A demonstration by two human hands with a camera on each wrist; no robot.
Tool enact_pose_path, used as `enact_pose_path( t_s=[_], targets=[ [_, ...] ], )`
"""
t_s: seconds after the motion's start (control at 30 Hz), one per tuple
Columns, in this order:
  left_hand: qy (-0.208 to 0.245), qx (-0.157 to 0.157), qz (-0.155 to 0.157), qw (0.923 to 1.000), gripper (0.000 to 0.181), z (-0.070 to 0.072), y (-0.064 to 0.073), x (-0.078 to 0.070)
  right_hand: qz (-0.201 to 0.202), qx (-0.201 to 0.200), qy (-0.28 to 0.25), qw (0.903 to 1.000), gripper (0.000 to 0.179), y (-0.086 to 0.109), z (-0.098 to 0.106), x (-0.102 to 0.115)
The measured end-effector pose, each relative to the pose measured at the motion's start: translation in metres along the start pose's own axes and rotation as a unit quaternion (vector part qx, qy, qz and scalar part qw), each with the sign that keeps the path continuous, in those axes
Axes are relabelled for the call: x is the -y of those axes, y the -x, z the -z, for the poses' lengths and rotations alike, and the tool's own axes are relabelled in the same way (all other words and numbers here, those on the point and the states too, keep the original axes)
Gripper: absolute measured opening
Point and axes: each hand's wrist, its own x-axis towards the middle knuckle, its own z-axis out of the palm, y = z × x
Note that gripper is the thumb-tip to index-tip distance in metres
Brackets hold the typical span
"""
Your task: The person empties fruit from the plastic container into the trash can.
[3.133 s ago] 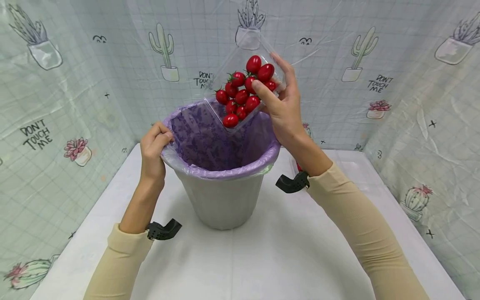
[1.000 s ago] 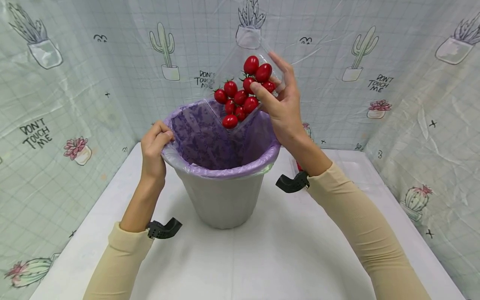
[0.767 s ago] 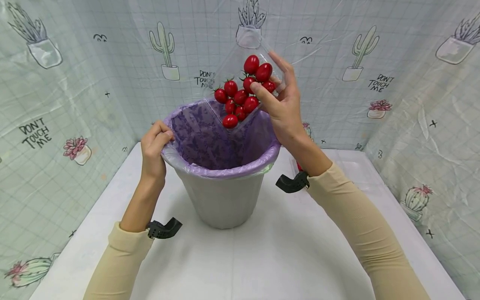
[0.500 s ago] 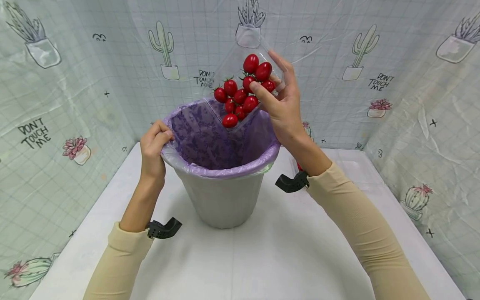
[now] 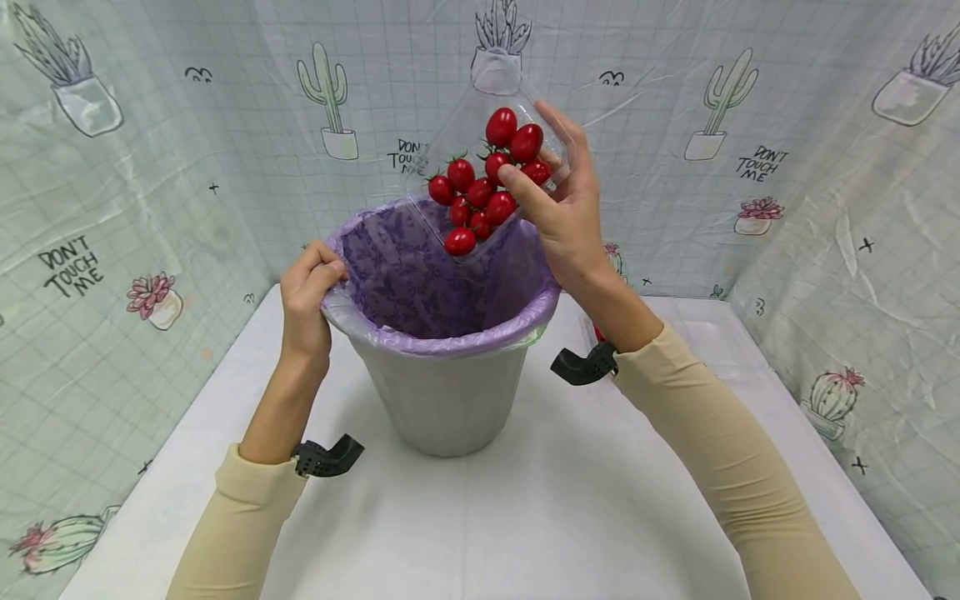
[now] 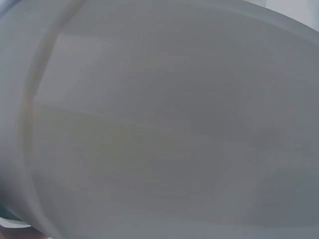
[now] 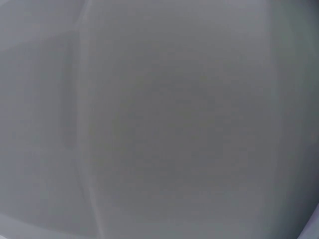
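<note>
In the head view a grey trash bin (image 5: 450,408) lined with a purple patterned bag (image 5: 420,275) stands on the white table, its mouth toward me. My left hand (image 5: 306,296) grips the lined rim at the left. Above the mouth, my right hand (image 5: 566,196) holds a clear plastic container (image 5: 457,133) by its right side, tilted with one corner down. Several red cherry tomatoes (image 5: 480,192) lie in it, and my thumb presses over one. The bin's bottom is hidden. Both wrist views are filled by the blurred grey bin wall (image 6: 174,124); neither shows fingers.
Behind my right forearm, another clear container (image 5: 588,333) with something red is mostly hidden. A clear plastic tray or lid (image 5: 708,342) lies at the table's back right. Cactus-printed sheeting (image 5: 645,100) closes off the back and both sides.
One tomato near the upper left of the group, present 3.1 s ago, is gone from the container by 1.0 s ago; its fall is not shown. Since then both hands have stayed nearly still.
</note>
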Motion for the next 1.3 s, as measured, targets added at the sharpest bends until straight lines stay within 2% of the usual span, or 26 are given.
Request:
enact_pose_path(
  t_s=[0.77, 1.3],
  targets=[
    [0.007, -0.001, -0.003, 1.0000, 0.019, -0.0003, -0.0001, -0.0002, 0.009, 0.000, 0.007, 0.9999, 0.071, -0.0014, -0.0010, -0.0004],
    [0.012, 0.000, -0.003, 0.9999, 0.019, -0.0003, -0.0010, 0.0011, 0.007, 0.001, 0.031, 0.9995, 0.072, -0.0016, -0.0007, -0.0008]
  ],
)
